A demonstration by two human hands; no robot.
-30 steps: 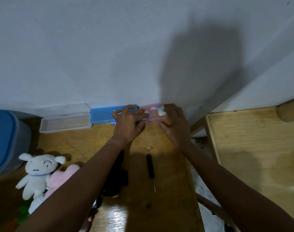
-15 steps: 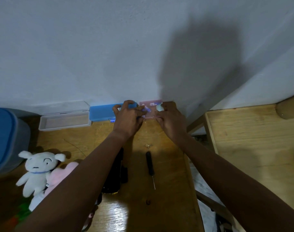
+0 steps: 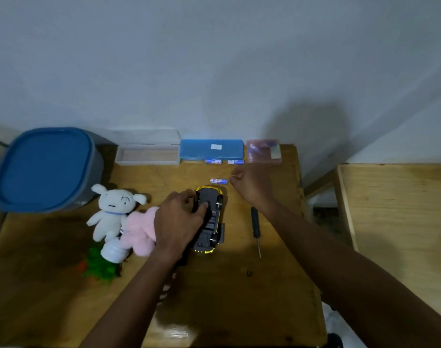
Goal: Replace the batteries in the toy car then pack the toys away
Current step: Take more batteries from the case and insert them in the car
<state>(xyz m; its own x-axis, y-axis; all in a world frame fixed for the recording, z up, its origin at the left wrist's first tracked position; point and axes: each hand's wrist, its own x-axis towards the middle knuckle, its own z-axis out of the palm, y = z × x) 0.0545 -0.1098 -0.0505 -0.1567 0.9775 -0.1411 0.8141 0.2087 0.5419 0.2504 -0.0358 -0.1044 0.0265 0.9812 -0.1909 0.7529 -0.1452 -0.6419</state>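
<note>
A black and yellow toy car [image 3: 210, 222] lies upside down in the middle of the wooden table [image 3: 239, 297]. My left hand [image 3: 176, 222] holds it from the left, with a finger on its underside. One blue and white battery [image 3: 218, 181] lies just beyond the car's nose. My right hand [image 3: 249, 183] hovers right of that battery, fingers loosely curled, apart from it. Two more batteries [image 3: 213, 161] [image 3: 235, 161] lie in front of the blue case [image 3: 211, 149]. A pink case [image 3: 264, 150] sits by the wall.
A screwdriver [image 3: 255, 227] lies right of the car and a small screw [image 3: 249, 273] nearer me. White plush [image 3: 111, 209], pink plush [image 3: 139, 229] and a green toy [image 3: 98, 267] lie left. A blue-lidded tub [image 3: 43, 169] and clear box [image 3: 147, 154] stand behind. Another table [image 3: 395, 222] stands right.
Both hands have drawn back from the pink case at the wall. My left hand is now on the car, my right beside a loose battery. Batteries now lie on the table.
</note>
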